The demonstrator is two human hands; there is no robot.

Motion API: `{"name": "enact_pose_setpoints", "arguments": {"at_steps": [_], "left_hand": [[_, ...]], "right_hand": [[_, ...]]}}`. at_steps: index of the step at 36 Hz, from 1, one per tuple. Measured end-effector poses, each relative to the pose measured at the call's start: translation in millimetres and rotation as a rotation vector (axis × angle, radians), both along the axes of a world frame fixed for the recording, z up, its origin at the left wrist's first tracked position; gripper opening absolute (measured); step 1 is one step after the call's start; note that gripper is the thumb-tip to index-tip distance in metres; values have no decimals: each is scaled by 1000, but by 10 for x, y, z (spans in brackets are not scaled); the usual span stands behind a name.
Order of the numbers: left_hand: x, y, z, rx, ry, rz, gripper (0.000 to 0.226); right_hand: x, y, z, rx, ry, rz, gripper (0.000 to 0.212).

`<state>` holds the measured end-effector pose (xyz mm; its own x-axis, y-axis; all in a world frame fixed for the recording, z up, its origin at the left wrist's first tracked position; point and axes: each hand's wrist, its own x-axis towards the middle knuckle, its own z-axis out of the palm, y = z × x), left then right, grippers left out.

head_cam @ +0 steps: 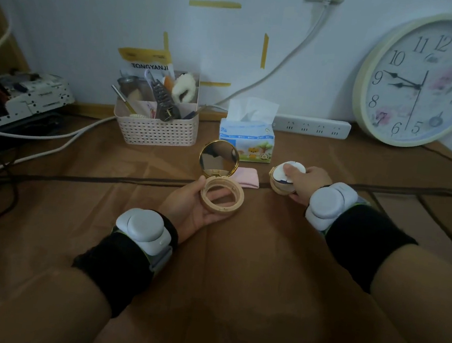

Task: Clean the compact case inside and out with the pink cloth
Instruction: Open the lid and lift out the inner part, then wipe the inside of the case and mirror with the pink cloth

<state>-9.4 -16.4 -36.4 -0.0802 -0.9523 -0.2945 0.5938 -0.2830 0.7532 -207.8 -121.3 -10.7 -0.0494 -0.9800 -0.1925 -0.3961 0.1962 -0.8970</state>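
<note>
We have open room across the whole near half of the table (pixel 234 285), where only our own forearms lie, and the near edge is bare between them. Toward the far edge the way narrows: the perforated basket (pixel 155 126), the tissue pack (pixel 246 141), the power strip (pixel 311 126) and the leaning clock (pixel 421 80) stand in a row along the wall, with cables and a white device (pixel 27 100) crowding the far left corner. Mid-table, the open compact case (pixel 222 182) (its mirrored lid upright) stands between us and the pink cloth (pixel 247 177), with the right hand (pixel 306 184) and its round insert (pixel 286 178) just beside, leaving only a slim gap.
</note>
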Motion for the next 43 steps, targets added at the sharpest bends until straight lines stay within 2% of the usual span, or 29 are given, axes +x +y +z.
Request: {"name": "enact_pose_setpoints", "arguments": {"at_steps": [19,25,28,31,33,36,39,43], "left_hand": [[-27,27,13,-7,11,10,41],[-22,55,57,28,-13,42,40],[10,83,75,30,-24,47,42],[59,103,112,26,-17,40,44],[90,116,131,25,-10,41,44],[115,123,145,21,-34,43,43],[123,119,142,23,-67,51,42],[164,114,134,36,-97,63,41]], "right_hand": [[-60,-40,77,9,61,-5,53],[-139,17,79,-97,67,-18,52],[-181,53,108,-160,158,1,54],[-183,139,175,-266,169,-7,44],[-132,201,213,-320,132,58,29],[-7,296,231,-255,53,305,8],[139,340,163,-207,202,493,15],[340,297,50,-232,300,478,31]]}}
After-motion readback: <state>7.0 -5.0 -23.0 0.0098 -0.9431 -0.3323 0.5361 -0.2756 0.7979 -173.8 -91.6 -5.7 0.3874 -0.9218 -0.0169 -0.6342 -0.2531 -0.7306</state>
